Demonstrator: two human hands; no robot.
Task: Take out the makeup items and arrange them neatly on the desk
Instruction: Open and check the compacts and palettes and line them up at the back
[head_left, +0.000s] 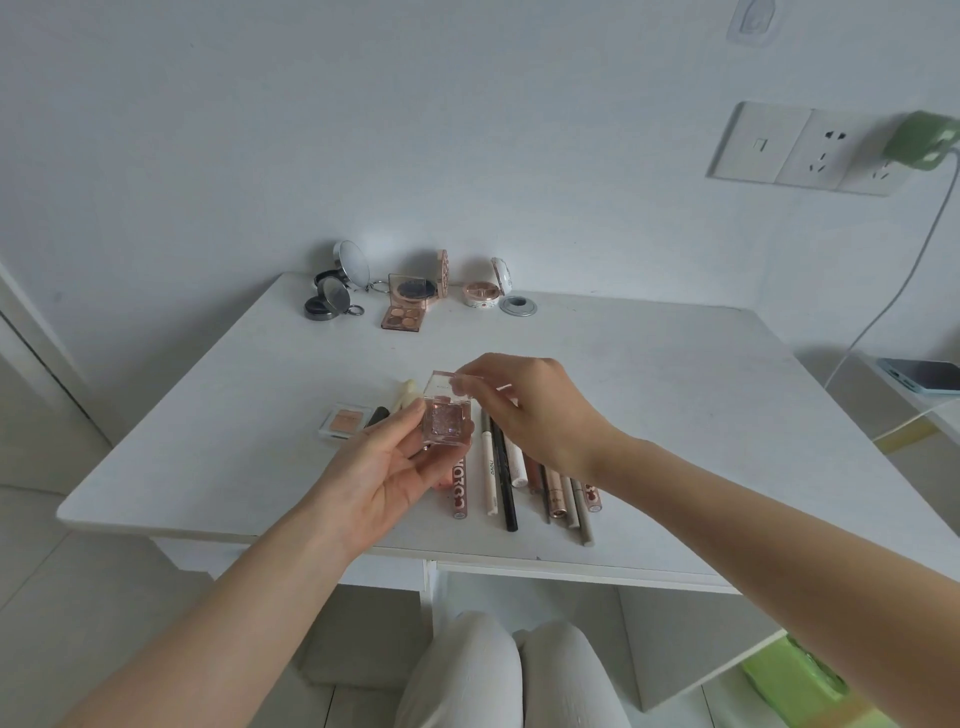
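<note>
Above the worktop (649, 364), the left hand (384, 467) gripped a clear glitter pot (448, 423) while the right hand (530, 410) pinched its raised lid (457, 387). Best closed squarely before setting it beside the pens (506, 483).

Compacts (410, 291) behind; pencils (511, 483) in front, perhaps touching.

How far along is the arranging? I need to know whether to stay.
Mostly done: open compacts stand along the desk's back edge, pens and tubes lie in a front row. In hand: the left hand holds a clear glitter pot, the right hand lifting its lid. Placing it remains.
</note>
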